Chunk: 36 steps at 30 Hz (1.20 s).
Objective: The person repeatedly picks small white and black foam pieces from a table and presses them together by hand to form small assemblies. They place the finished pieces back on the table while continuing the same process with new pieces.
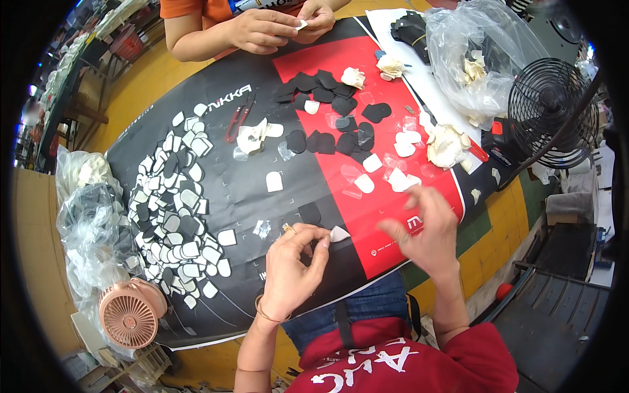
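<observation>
My left hand (296,263) is closed, pinching a small white patch (339,234) between thumb and fingers, just above the black part of the table cover. To its right, my right hand (427,229) is raised over the red part with thumb and fingers apart and nothing visible in it. White rounded pieces (364,183) lie beyond my right hand, among scraps of clear film. One white rounded patch (274,181) rests alone beyond my left hand. Black rounded patches (323,142) are scattered farther off, across the black and red border.
A large heap of white and black patches (171,223) covers the left side. Nearby are a pink fan (133,313) and plastic bags (92,216). Red-handled snips (237,121) lie farther back. A black fan (552,111) stands right. Across the table, another person's hands (265,29) hold a white piece.
</observation>
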Available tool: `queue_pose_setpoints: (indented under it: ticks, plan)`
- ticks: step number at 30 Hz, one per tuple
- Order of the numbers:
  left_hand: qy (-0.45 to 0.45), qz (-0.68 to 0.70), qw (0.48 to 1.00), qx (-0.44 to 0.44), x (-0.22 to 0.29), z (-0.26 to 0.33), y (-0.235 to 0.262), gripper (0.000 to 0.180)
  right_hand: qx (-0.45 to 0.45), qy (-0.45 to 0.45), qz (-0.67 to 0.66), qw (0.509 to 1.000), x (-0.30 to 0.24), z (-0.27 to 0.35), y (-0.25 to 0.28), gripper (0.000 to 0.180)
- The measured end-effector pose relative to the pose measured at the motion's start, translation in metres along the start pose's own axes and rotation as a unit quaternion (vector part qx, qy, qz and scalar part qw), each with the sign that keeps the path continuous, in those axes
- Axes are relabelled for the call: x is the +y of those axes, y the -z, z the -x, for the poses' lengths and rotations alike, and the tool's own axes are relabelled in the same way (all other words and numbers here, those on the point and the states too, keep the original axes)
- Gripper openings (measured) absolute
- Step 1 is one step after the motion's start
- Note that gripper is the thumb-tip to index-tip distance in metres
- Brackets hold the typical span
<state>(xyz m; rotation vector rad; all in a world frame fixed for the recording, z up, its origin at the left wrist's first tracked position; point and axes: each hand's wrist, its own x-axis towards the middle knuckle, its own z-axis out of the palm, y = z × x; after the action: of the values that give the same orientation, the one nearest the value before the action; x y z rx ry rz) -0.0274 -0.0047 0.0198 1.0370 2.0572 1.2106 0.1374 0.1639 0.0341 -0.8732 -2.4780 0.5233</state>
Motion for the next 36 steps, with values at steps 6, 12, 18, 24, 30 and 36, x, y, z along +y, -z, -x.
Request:
queue_pose_setpoints:
  ticks: [6, 12, 18, 24, 30, 36]
  plan:
    - [-0.054, -0.047, 0.996, -0.051, 0.006, 0.007, 0.004, 0.009, -0.158, 0.027, -0.268, 0.95, -0.029, 0.013, -0.019, 0.031]
    - [-0.136, -0.257, 0.956, 0.046, -0.01, 0.001, 0.003, 0.027, -0.135, -0.096, -0.33, 0.929, -0.028, 0.013, -0.028, 0.015]
    - [-0.169, -0.331, 0.928, 0.038, -0.028, 0.019, -0.001, 0.044, -0.233, -0.142, -0.414, 0.869, -0.02, 0.01, -0.015, 0.008]
    - [-0.121, -0.312, 0.938, 0.087, -0.04, 0.042, 0.002, 0.043, -0.37, -0.001, -0.367, 0.854, -0.031, 0.011, -0.027, 0.008]
    - [-0.161, -0.384, 0.905, 0.088, -0.044, 0.052, -0.007, 0.032, -0.326, -0.063, -0.395, 0.856, -0.037, -0.003, -0.036, 0.013]
    - [-0.234, -0.365, 0.9, 0.038, -0.046, 0.067, 0.005, 0.028, -0.326, -0.002, -0.327, 0.887, -0.045, -0.018, -0.054, 0.015]
